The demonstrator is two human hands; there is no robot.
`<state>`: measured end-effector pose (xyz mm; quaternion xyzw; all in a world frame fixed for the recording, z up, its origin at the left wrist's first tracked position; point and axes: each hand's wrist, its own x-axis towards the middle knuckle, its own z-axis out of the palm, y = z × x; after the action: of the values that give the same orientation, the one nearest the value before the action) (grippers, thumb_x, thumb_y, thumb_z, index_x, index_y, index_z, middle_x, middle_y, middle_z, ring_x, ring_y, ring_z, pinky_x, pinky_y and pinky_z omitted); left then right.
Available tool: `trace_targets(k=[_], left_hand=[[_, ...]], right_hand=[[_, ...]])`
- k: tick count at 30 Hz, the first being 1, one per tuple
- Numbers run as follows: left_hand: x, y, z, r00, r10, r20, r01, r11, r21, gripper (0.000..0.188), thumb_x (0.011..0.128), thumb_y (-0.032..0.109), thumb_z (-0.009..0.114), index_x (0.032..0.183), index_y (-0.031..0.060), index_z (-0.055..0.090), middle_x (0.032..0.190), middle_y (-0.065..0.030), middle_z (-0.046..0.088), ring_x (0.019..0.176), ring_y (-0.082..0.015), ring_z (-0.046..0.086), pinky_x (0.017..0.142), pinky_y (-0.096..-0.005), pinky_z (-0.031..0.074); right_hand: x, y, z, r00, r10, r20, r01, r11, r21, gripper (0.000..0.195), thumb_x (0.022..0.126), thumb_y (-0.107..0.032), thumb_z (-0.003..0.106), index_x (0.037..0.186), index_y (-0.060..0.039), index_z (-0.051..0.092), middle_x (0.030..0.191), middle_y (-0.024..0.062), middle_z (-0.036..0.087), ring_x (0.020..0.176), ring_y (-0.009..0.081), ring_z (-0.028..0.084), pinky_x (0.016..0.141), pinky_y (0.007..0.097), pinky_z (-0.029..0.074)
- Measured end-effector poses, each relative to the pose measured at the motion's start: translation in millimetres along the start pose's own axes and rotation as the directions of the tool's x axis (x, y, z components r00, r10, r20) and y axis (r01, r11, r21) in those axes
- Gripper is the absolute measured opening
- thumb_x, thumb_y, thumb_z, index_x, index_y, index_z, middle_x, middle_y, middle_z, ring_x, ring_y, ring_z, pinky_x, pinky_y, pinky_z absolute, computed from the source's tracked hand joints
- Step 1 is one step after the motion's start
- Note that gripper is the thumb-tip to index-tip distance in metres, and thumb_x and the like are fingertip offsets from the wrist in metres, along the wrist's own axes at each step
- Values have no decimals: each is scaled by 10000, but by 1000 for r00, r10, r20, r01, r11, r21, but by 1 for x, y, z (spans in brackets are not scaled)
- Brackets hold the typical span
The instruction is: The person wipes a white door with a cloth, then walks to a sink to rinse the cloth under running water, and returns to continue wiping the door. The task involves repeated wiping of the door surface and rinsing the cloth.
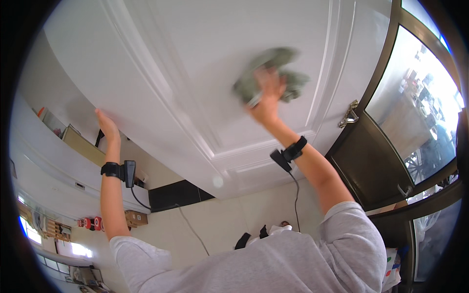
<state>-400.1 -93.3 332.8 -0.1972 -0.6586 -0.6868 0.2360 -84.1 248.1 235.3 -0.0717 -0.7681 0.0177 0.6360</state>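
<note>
A white panelled door (205, 22) fills the upper view, with raised moulding around its middle panel. My right hand (269, 97) presses a crumpled grey-green cloth (296, 82) against that panel. Both the cloth and the fingers are motion-blurred. At the door's left edge, my left hand (109, 124) holds on, with part of its fingers hidden. Each forearm carries a black strap with a small cabled device: the left strap (111, 169) and the right strap (295, 148).
On the right stand a metal door lever (349, 116) and a dark-framed glass door (366, 161). A cardboard box (136, 219) and red-ended dumbbells (92, 223) lie at lower left. Cables hang over the pale tiled floor (227, 216), beside a black floor strip (176, 197).
</note>
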Motion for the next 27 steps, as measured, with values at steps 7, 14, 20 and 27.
trace_targets(k=[7, 14, 20, 27], left_hand=[[-8, -3, 31, 940, -142, -312, 167, 985, 53, 736, 920, 554, 241, 1092, -104, 523, 1110, -188, 572, 999, -318, 530, 882, -387, 384], [-21, 4, 41, 918, -54, -393, 67, 998, 21, 768, 897, 592, 273, 1087, -105, 532, 1112, -208, 570, 1007, -326, 529, 875, -385, 390], [-26, 11, 39, 921, -122, -371, 136, 991, 11, 793, 883, 619, 272, 1107, -97, 526, 1149, -207, 552, 1026, -332, 514, 894, -364, 376], [-18, 4, 41, 927, -204, -316, 206, 978, -28, 804, 877, 636, 228, 1073, -85, 525, 1080, -190, 553, 949, -324, 498, 863, -383, 375]], right_hand=[[-22, 36, 1, 590, -682, 431, 635, 722, 274, 490, 744, -211, 610, 1213, -307, 508, 1293, -14, 458, 1036, 166, 540, 918, 328, 430], [209, 139, -128, 863, -485, -139, 400, 826, -398, 526, 659, -362, 690, 1109, -109, 587, 1237, 141, 481, 1230, 343, 352, 1008, 474, 240], [134, 103, -61, 914, -360, -189, 314, 921, -232, 640, 628, -360, 707, 1166, -70, 515, 1219, 176, 475, 1163, 411, 398, 1035, 525, 241], [-12, 129, -97, 620, -244, 745, 510, 848, -147, 656, 629, -290, 746, 1232, -224, 496, 1267, 36, 481, 1220, 252, 411, 962, 413, 402]])
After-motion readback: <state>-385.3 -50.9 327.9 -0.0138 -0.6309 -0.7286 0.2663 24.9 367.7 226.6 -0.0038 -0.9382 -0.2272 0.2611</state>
